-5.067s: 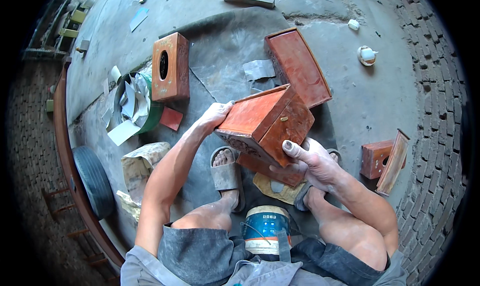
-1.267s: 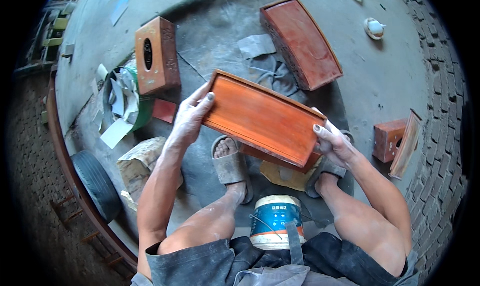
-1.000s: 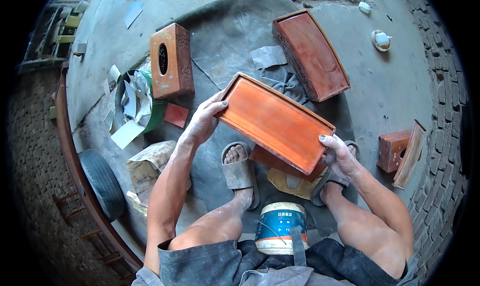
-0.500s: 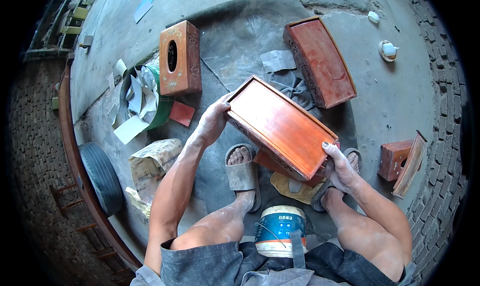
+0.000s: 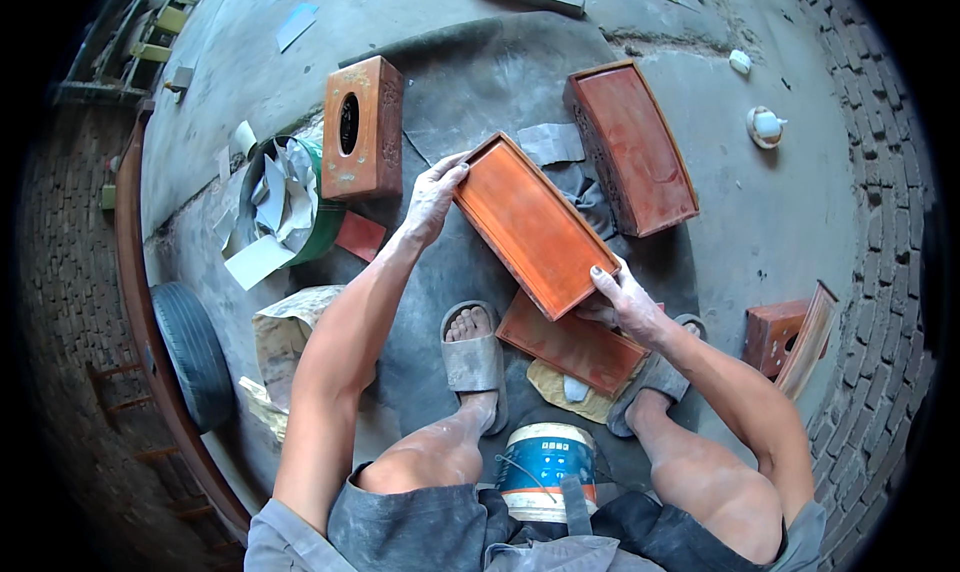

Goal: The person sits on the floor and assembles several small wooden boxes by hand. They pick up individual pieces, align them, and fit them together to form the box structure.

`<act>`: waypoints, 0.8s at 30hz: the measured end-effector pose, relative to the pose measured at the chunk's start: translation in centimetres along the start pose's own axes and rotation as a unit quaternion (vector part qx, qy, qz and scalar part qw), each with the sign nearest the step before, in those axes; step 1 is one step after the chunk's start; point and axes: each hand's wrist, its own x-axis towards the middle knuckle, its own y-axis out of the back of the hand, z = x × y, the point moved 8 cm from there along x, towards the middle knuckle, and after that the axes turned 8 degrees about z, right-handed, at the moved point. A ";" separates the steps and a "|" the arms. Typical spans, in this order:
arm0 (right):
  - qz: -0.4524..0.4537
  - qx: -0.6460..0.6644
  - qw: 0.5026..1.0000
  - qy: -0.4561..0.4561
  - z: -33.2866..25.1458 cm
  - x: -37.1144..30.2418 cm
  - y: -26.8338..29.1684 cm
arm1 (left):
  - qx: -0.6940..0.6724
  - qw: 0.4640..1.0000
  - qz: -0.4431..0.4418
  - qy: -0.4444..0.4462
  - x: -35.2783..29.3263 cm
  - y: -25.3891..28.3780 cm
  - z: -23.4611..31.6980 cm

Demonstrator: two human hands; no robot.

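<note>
Both my hands grip an orange-brown wooden box [image 5: 535, 232] above the floor, its flat panel with a raised rim turned up and its sides hidden. My left hand [image 5: 435, 194] is closed on its far left corner, thumb at the rim. At the near right corner my right hand [image 5: 630, 302] is closed, its thumb on top and its other fingers partly hidden underneath. Whitish dust coats both hands. Below the box lies a red-brown wooden panel [image 5: 575, 347], between my sandalled feet and partly over a yellowish crumpled sheet [image 5: 555, 390].
A tissue box [image 5: 372, 167] with an oval hole stands left; a dark red wooden box [image 5: 645, 152] lies right. A green bucket [image 5: 322, 222] holds papers. Between my legs is a blue-and-white bucket [image 5: 550, 457]. A tire [image 5: 190, 357] lies left, wooden pieces [image 5: 775, 334] right.
The wooden box has moved away from me and turned, hiding its carved side and losing the glare on its top. More of the panel beneath now shows. Both hands still hold the box.
</note>
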 end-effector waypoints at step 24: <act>0.083 -0.623 0.521 0.577 -15.1 11.8 -16.6 | -0.073 0.995 -0.004 0.062 3.0 -0.3 -1.4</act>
